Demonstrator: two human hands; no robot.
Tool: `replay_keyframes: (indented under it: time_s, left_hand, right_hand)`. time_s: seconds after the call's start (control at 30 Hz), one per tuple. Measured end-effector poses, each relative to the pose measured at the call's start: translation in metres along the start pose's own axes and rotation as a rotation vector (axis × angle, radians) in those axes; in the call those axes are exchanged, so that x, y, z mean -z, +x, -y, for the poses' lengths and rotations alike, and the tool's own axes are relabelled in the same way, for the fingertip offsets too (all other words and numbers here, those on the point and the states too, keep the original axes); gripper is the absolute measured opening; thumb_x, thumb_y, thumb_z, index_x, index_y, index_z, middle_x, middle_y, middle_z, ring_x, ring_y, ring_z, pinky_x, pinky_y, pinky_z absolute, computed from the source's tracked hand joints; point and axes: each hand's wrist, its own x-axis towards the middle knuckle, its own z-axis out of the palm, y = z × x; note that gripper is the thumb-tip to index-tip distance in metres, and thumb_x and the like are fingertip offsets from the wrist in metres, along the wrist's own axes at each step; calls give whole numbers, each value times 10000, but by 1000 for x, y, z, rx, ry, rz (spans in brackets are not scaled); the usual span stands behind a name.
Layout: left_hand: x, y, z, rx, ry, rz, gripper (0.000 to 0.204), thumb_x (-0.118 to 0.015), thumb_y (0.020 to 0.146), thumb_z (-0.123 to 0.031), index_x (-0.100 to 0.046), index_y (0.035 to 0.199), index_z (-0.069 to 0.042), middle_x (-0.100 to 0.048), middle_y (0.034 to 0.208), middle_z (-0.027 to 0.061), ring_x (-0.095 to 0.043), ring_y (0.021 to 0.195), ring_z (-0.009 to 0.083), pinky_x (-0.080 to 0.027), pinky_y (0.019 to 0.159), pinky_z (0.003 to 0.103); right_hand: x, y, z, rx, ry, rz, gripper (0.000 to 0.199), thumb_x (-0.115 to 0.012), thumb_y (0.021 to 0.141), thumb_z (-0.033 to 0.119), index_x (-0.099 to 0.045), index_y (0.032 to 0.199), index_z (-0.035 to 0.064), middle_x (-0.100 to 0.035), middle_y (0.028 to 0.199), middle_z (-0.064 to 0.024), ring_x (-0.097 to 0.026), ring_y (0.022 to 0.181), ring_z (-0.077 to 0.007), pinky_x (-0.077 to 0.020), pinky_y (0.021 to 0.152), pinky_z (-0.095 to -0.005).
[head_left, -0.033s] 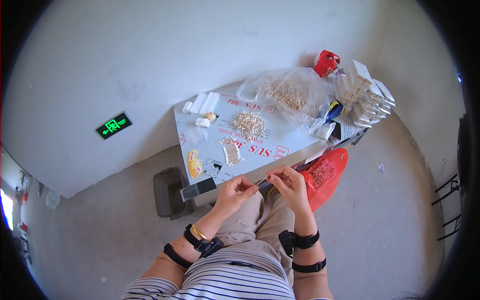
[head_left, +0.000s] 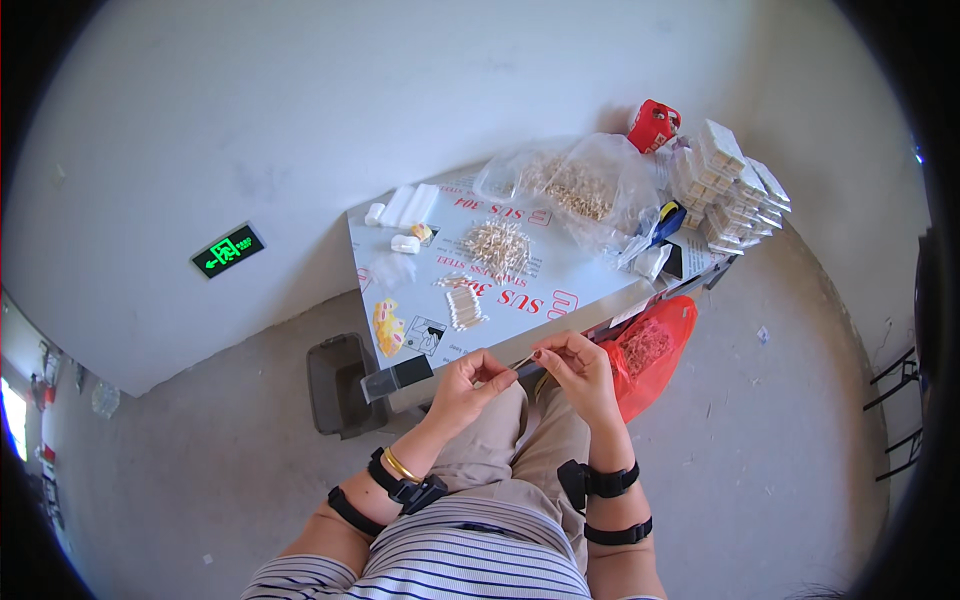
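My left hand (head_left: 470,388) and my right hand (head_left: 582,376) meet just off the table's near edge, above my lap. Between their pinched fingertips runs a thin, pale stick that looks like a cotton swab (head_left: 524,361); each hand grips one end. Beyond them on the table, a short row of cotton swabs (head_left: 465,308) lies side by side. A loose heap of cotton swabs (head_left: 498,250) is farther back. Both swab tips in my hands are too small or covered to make out.
The film-covered metal table (head_left: 540,300) holds a clear bag of sticks (head_left: 580,190), white packs (head_left: 405,207), a blue-and-yellow tape dispenser (head_left: 665,222) and stacked boxes (head_left: 735,190). A red bag (head_left: 665,365) hangs at the near right edge. A grey bin (head_left: 325,390) stands on the floor, left.
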Motion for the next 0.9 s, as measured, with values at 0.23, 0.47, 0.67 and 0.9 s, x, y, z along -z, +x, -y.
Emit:
replay_keyframes:
  time_s: [0.23, 0.47, 0.67, 0.9]
  left_hand:
    - [-2, -1, -19, -196, 311, -130, 177, -770, 857, -138, -619, 836, -47, -623, 771, -11, -556, 731, 64, -450, 745, 235]
    - [7, 2, -28, -312, 651, -49, 120, -685, 926, -116, -635, 862, -27, -626, 711, -2, -589, 682, 74, -461, 661, 229]
    - [10, 4, -21, 79, 40, 86, 190, -598, 1001, -154, -638, 877, -15, -620, 691, -6, -567, 585, 51, -460, 578, 201]
    - [-3, 9, -19, 42, 145, -92, 206, -651, 974, -173, -596, 852, -17, -642, 716, 10, -620, 637, 57, -474, 599, 203]
  right_hand:
    - [-8, 0, 19, 93, -329, 22, 112, -646, 903, -36, -654, 1013, -19, -694, 928, -69, -669, 869, -130, -530, 765, -252]
    - [-2, 4, 20, 154, -387, 78, 115, -635, 884, -76, -647, 988, -29, -692, 929, -71, -679, 860, -151, -534, 746, -260]
    - [0, 5, 26, 159, -449, 105, 145, -638, 865, -90, -654, 991, -21, -691, 925, -88, -682, 838, -165, -527, 719, -267]
    - [-11, 9, 12, 282, -496, -121, 108, -684, 808, -47, -654, 903, -5, -664, 838, -127, -666, 779, -279, -515, 688, -333]
